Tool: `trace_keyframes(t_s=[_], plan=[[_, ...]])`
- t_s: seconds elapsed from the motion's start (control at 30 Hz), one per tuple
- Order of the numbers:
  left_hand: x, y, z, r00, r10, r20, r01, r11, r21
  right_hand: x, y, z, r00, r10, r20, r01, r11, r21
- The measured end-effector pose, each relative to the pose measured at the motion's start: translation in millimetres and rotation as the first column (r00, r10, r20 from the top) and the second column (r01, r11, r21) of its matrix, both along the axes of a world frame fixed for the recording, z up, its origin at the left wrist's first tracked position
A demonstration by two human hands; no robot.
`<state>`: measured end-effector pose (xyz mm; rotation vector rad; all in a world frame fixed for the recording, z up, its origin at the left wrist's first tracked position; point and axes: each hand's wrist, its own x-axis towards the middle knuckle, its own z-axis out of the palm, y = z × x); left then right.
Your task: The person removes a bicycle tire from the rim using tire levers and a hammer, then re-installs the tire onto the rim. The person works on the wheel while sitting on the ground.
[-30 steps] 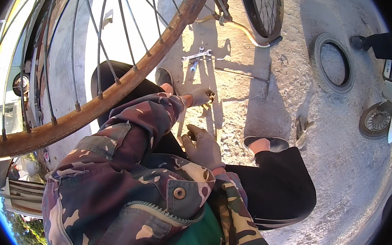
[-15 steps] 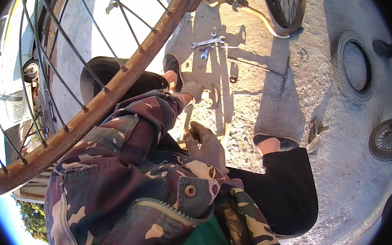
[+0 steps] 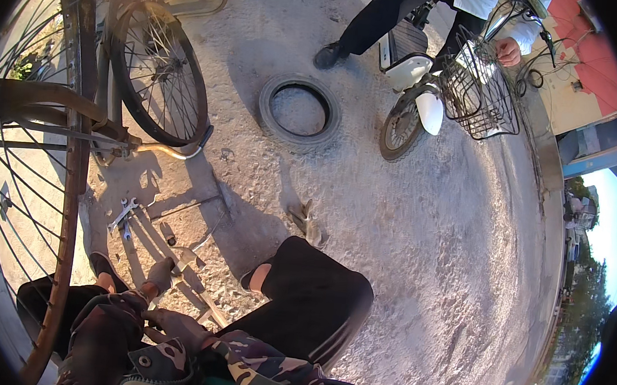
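Down at the lower left, my left hand reaches out of a camouflage sleeve, its fingers drawn together; what they hold, if anything, is hidden. My right hand is close beside the left cuff, thumb and fingers a little apart, with no object visible in it. Beyond both hands, several open-end wrenches lie crossed on the ground. A small dark round part sits nearer my left hand. The rusty rim of a spoked bicycle wheel rises at my left.
A loose tyre lies flat ahead. Another bicycle wheel stands far left, near a curved handlebar. A crumpled glove-like thing rests past my right knee. At the far right, a person is by a two-wheeler with a wire basket.
My view has swung to the right, bringing the person and the two-wheeler into sight. My right hand now appears closer to my left cuff. The wrenches lie as before.
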<state>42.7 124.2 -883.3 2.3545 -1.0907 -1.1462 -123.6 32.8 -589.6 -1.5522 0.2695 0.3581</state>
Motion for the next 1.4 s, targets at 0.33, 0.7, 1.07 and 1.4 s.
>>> trace_keyframes(t_s=[0.33,0.7,1.07,1.4], plan=[[-31,-124,222,0.893,0.223,-0.392,-0.313,0.932,-0.182,-29,12,48,0.960,-0.175,0.219,0.205,0.971,-0.124],[-68,-73,335,0.801,0.063,-0.595,-0.158,0.981,-0.109,-61,9,100,0.837,-0.345,0.425,0.354,0.933,0.061],[-101,-105,476,0.721,0.051,-0.691,-0.410,0.836,-0.366,-103,-23,115,0.665,-0.641,0.382,0.477,0.759,0.444],[-113,-163,301,0.337,0.356,-0.871,-0.482,0.860,0.165,-134,-127,104,0.426,-0.893,0.141,0.544,0.378,0.749]])
